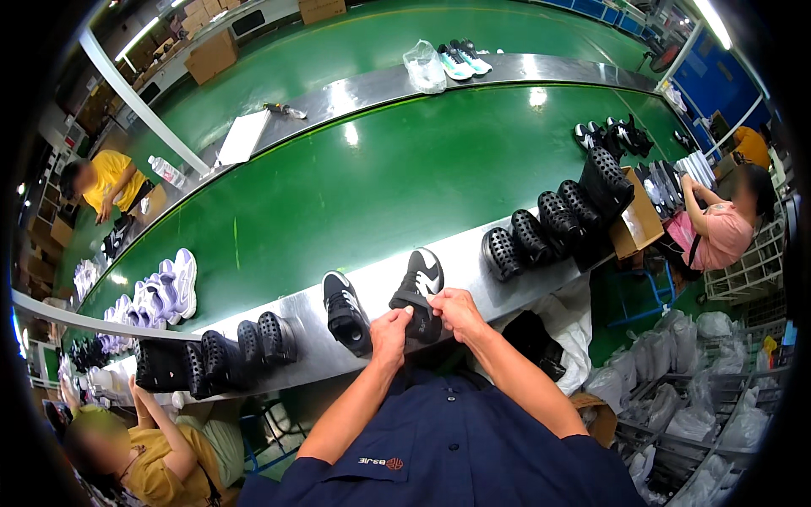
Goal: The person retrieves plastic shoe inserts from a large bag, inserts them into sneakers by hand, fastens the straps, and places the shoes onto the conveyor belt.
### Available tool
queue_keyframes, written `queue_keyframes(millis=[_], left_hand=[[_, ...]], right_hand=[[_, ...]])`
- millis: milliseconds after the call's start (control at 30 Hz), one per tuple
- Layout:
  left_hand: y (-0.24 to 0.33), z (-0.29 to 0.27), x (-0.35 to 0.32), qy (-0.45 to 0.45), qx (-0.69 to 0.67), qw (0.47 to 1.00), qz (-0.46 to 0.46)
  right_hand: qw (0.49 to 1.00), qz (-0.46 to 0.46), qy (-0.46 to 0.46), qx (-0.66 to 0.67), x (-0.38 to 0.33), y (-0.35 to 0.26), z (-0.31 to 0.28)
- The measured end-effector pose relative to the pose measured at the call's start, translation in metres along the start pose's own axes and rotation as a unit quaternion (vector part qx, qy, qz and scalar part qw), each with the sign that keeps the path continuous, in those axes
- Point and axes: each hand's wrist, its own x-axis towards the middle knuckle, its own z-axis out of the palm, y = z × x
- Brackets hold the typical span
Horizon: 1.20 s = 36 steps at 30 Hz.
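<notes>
A black-and-white sneaker (425,269) stands toe away from me on the metal edge of the work line, between my hands. My left hand (390,335) is closed, its thumb and fingers at the left side of the shoe's opening. Across the shoe, my right hand (457,313) pinches the black upper near the tongue, fingers bent. A dark band runs between the two hands over the shoe; whether it is a strap or part of the collar is unclear. Just left of it rests a matching sneaker (342,306), untouched, its toe also pointing away.
Black shoe-shaped pieces with round holes stand along the metal ledge on the right (558,216) and left (221,355). Lilac sneakers (166,291) line the far left. A cardboard box (639,215) sits near a co-worker in pink (714,228). The green belt (338,203) stretches ahead.
</notes>
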Motion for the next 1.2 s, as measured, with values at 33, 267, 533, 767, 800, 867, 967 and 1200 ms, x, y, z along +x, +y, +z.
queue_keyframes(millis=[33, 267, 533, 767, 800, 867, 967, 1200], left_hand=[[0.003, 0.001, -0.001, 0.003, 0.009, 1.0, -0.002], [-0.001, -0.002, 0.001, 0.016, 0.033, 0.999, 0.019], [-0.001, 0.009, -0.002, 0.008, 0.125, 0.989, 0.076], [0.011, 0.013, -0.007, 0.035, 0.416, 0.854, 0.311], [0.015, 0.017, -0.005, 0.04, 0.42, 0.833, 0.357], [0.02, 0.027, 0.0, 0.022, 0.428, 0.819, 0.382], [0.019, 0.033, 0.008, -0.012, 0.491, 0.722, 0.487], [0.02, 0.023, -0.001, -0.053, 0.48, 0.754, 0.446]], right_hand=[[1.0, 0.004, 0.003, 0.008, 0.0, 0.005, 0.0], [1.0, -0.01, 0.021, 0.019, 0.001, 0.024, 0.009], [0.947, -0.131, 0.111, -0.272, 0.005, 0.039, -0.005], [0.895, -0.232, 0.209, -0.319, -0.022, 0.038, -0.014], [0.884, -0.257, 0.219, -0.323, -0.024, 0.04, -0.013], [0.879, -0.261, 0.209, -0.338, -0.019, 0.048, -0.015], [0.873, -0.268, 0.226, -0.339, -0.01, 0.056, -0.018], [0.852, -0.294, 0.231, -0.367, -0.013, 0.056, -0.012]])
